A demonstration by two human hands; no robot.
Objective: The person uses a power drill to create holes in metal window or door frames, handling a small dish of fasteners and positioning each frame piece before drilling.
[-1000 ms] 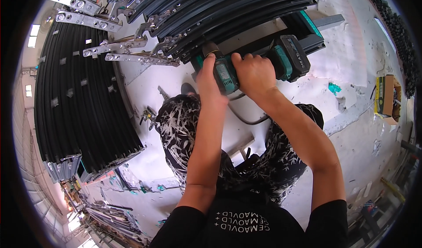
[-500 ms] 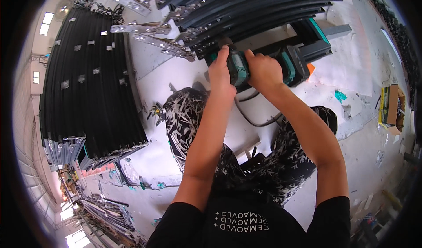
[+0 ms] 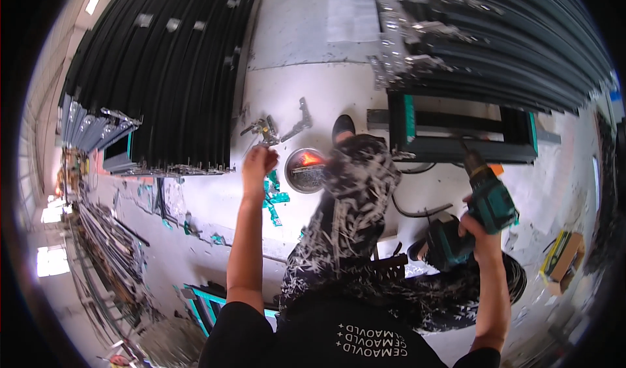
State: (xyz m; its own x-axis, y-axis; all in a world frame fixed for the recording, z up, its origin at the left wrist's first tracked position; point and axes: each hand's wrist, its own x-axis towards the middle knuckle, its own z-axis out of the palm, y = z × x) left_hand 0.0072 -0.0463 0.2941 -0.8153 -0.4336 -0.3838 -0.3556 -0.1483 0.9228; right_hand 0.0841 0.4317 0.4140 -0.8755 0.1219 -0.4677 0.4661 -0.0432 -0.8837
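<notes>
The right hand (image 3: 481, 232) is wrapped round the grip of a teal-and-black cordless drill (image 3: 493, 205), whose bit end points toward a black rectangular frame with teal corner strips (image 3: 466, 149) lying on the pale floor (image 3: 287, 97). The left hand (image 3: 259, 164), fingers curled in, is just beside a small heap of silvery metal hardware (image 3: 265, 131); blur hides whether it pinches any of it. Things look partly done: the stack of long dark frames (image 3: 515, 48) at upper right shows silvery metal fittings (image 3: 401, 38) along its left ends, seemingly attached. The heap and a separate angled metal piece (image 3: 301, 117) lie loose, fixed to nothing visible. Whether the nearest frame carries fittings is unclear. A round metal-rimmed dish (image 3: 291, 184) sits near the left hand, beside teal scraps (image 3: 278, 198).
</notes>
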